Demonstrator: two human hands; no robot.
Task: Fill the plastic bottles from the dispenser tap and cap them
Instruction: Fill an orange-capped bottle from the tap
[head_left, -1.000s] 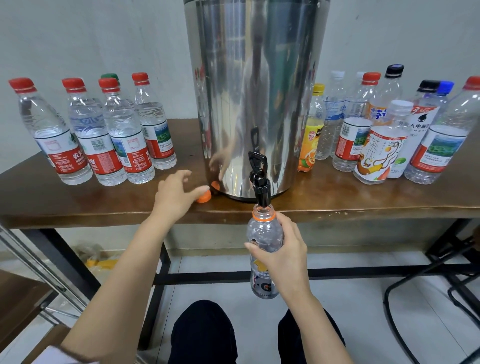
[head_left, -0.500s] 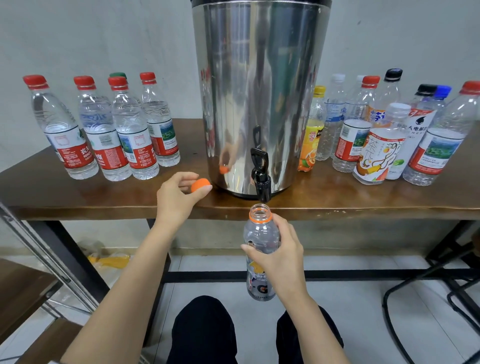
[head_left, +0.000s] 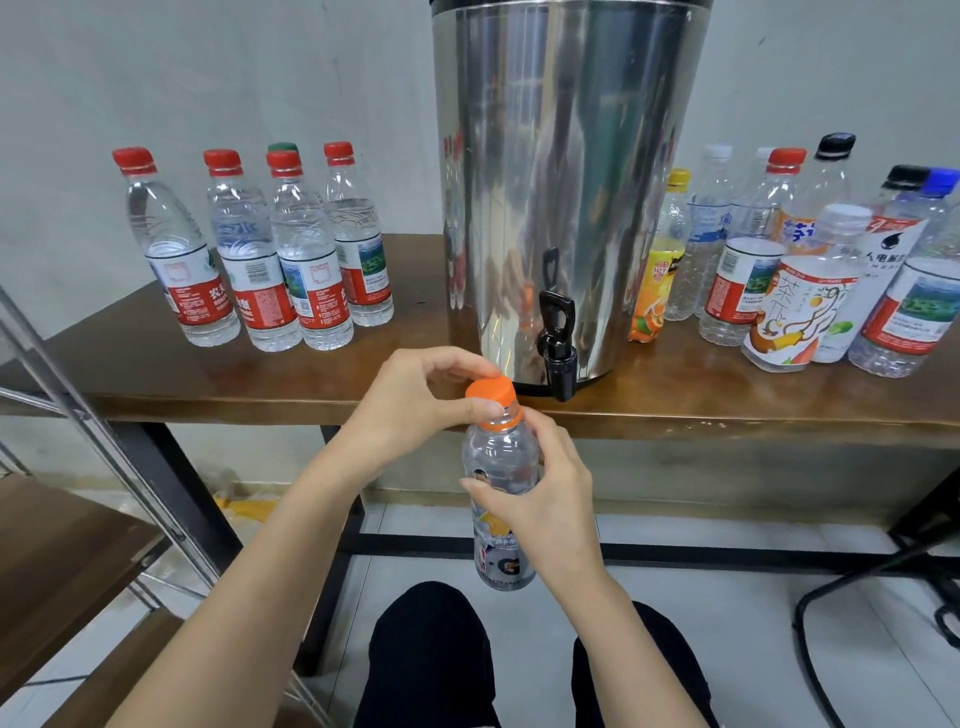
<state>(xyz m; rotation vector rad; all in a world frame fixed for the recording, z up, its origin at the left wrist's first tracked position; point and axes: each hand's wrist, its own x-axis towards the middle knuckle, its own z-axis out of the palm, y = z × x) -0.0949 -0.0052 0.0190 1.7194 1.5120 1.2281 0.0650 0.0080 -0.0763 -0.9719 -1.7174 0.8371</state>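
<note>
My right hand (head_left: 545, 499) grips a clear sports-drink bottle (head_left: 501, 462) with an orange neck ring, held upright below the table edge, left of the black tap (head_left: 558, 343). My left hand (head_left: 415, 400) pinches the orange cap (head_left: 489, 392), which sits tilted on the bottle's mouth. The steel dispenser (head_left: 566, 182) stands on the brown table (head_left: 260, 374) just behind. The tap's lever is up and no water runs.
Several red-capped water bottles (head_left: 260, 254) stand at the table's left. A mixed group of bottles (head_left: 795, 270) with varied caps crowds the right. A metal rack (head_left: 93, 426) stands at my left, black chair legs (head_left: 883, 571) at right, my knees below.
My left hand lifted the orange cap off the table and brought it right onto the bottle's mouth. My right hand drew the bottle down and left, away from the tap.
</note>
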